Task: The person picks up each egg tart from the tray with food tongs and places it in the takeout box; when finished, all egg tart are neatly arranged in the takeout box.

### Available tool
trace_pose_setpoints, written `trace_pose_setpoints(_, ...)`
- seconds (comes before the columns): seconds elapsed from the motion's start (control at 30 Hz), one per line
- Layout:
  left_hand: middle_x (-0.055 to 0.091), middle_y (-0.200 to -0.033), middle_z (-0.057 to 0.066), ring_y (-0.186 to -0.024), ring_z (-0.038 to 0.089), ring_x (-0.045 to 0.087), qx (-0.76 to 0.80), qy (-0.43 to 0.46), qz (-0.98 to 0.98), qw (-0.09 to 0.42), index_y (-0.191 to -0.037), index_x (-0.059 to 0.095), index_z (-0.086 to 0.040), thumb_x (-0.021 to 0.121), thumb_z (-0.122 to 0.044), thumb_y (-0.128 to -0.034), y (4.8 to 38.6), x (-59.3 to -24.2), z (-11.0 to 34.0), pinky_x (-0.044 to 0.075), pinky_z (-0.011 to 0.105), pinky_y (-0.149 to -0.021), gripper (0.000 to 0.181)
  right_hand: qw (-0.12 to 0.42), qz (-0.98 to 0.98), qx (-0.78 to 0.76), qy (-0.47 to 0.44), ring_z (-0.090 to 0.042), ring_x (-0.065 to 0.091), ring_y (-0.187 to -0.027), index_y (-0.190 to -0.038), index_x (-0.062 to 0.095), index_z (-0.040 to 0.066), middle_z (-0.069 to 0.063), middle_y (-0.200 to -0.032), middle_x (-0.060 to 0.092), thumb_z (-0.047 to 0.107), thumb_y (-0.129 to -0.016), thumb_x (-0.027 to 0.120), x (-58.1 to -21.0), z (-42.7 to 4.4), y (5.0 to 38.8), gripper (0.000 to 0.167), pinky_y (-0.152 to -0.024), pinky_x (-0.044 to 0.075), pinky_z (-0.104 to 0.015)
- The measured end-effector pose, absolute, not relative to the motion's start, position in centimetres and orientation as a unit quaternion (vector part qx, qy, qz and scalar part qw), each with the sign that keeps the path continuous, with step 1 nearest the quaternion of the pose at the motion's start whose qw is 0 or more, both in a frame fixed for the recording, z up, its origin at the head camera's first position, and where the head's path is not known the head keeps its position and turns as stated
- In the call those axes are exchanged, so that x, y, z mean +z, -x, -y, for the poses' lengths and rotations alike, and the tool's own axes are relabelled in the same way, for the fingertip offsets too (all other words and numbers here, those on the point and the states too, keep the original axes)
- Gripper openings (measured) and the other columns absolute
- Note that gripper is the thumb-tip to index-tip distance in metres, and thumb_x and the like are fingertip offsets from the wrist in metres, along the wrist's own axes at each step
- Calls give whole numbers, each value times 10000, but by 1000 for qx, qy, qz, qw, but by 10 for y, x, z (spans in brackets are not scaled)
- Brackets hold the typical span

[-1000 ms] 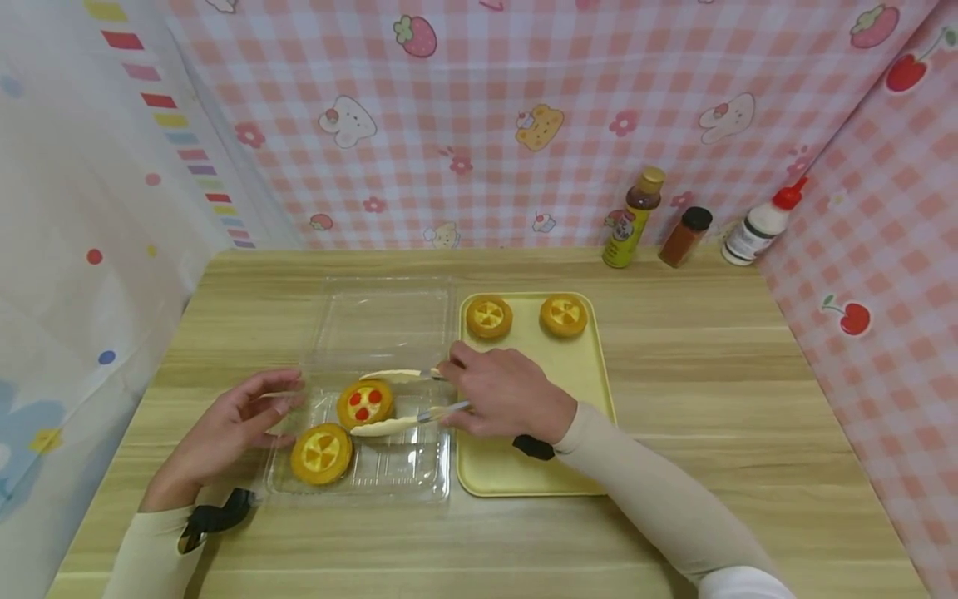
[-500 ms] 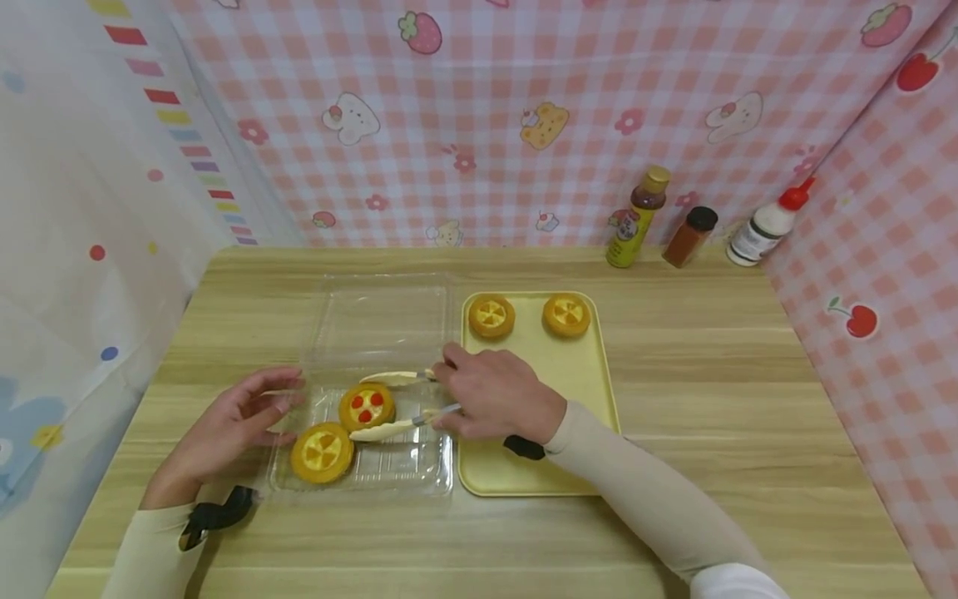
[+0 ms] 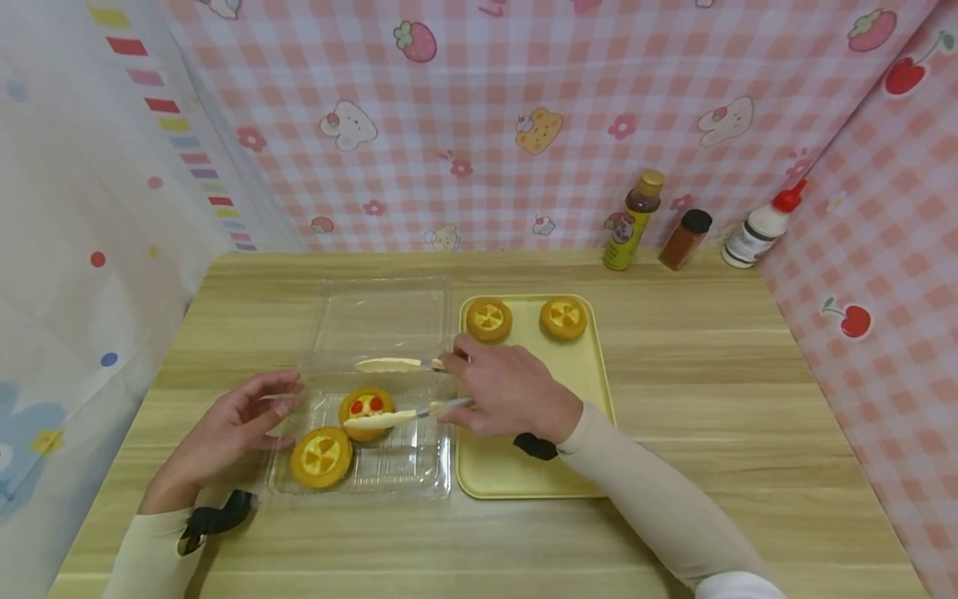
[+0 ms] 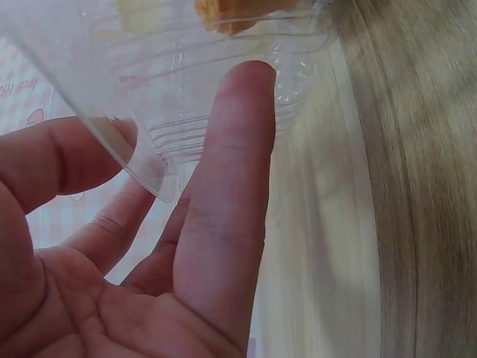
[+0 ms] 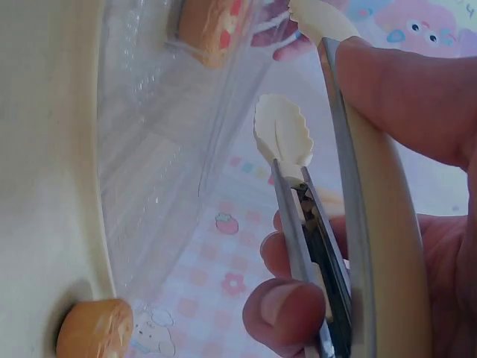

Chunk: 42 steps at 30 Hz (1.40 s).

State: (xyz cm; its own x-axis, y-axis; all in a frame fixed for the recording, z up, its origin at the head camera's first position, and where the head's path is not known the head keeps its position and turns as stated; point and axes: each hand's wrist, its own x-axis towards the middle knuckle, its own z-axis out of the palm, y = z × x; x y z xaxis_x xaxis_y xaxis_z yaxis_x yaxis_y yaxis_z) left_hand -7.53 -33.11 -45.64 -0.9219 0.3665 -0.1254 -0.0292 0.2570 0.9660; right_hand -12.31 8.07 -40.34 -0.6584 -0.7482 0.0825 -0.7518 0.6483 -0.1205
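Observation:
In the head view my right hand (image 3: pixel 516 391) holds a pair of tongs (image 3: pixel 389 418) with cream scalloped tips. The tongs are spread wide; one tip passes over a red-dotted egg tart (image 3: pixel 367 408), the other stands beyond it. This tart sits in an opened clear plastic box (image 3: pixel 404 457), beside a tart with yellow wedge markings (image 3: pixel 322 457). My left hand (image 3: pixel 232 433) is at the box's left side, fingers loosely bent and spread. In the left wrist view its fingers (image 4: pixel 235 171) lie around the box's corner; whether they press it I cannot tell.
Right of the box is a yellow tray (image 3: pixel 535 487), with two wedge-marked tarts (image 3: pixel 490 319) at its far end. A yellow-green bottle (image 3: pixel 632 225), a black-capped jar (image 3: pixel 684 240) and a red-tipped white bottle (image 3: pixel 763 226) stand at the back right. The box lid (image 3: pixel 385 320) lies folded back.
The tongs have spread wider and lifted off the red-dotted tart, which stays in the box. My right hand has shifted slightly; the left hand has stayed at the box.

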Motion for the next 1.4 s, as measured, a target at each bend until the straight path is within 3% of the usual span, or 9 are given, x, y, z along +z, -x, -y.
trace_pose_setpoints(0.33,595,-1428,-73,-1239,-14,651,600,-107,-775,170,-1560,368,53,510,-122,-1128,76,-455,330,677,382,-819,487,6,926,150,-347,-99,532,-633,-1380,682,110,-18,-1237,612,661,-853,740,-399,-104,127,764,-550,480,-233)
trace_pose_setpoints(0.57,593,-1425,-64,-1238,-14,651,597,-108,-776,171,-1563,367,49,510,-123,-1128,77,-455,330,677,381,-815,489,8,936,183,-301,-214,690,-1039,-1402,673,107,-75,-1353,658,733,-823,750,-400,-124,130,857,-818,629,-369)
trace_pose_setpoints(0.67,590,-1429,-68,-1238,-12,651,598,-109,-775,172,-1565,366,47,509,-118,-1128,77,-455,330,677,381,-816,488,-2,945,191,-266,-248,697,-1107,-1391,678,104,-74,-1317,697,751,-812,756,-401,-134,131,872,-907,625,-435)
trace_pose_setpoints(0.73,590,-1432,-74,-1237,-12,653,598,-109,-775,171,-1566,365,48,510,-114,-1127,77,-455,331,678,383,-816,490,2,948,198,-249,-243,702,-1047,-1355,690,98,-66,-1227,731,739,-808,773,-403,-141,132,847,-882,623,-445)
trace_pose_setpoints(0.9,585,-1441,-76,-1235,-8,656,597,-108,-777,169,-1568,365,47,516,-114,-1125,76,-456,331,678,396,-817,495,51,948,203,-239,-192,630,-790,-1209,717,98,-21,-955,705,672,-799,829,-411,-164,136,715,-681,563,-389)
trace_pose_setpoints(1.23,575,-1452,-67,-1238,-2,655,596,-105,-777,170,-1578,366,31,515,-123,-1127,75,-457,331,676,399,-829,500,76,958,193,-200,-216,648,-779,-1264,633,82,-79,-1072,707,628,-880,772,-425,-219,138,682,-663,565,-412)
trace_pose_setpoints(1.4,575,-1447,-70,-1234,-8,655,595,-105,-779,167,-1578,369,28,513,-121,-1127,75,-456,330,677,396,-825,496,85,961,185,-187,-223,656,-785,-1244,624,70,-92,-1008,698,574,-908,774,-429,-243,138,624,-656,560,-430)
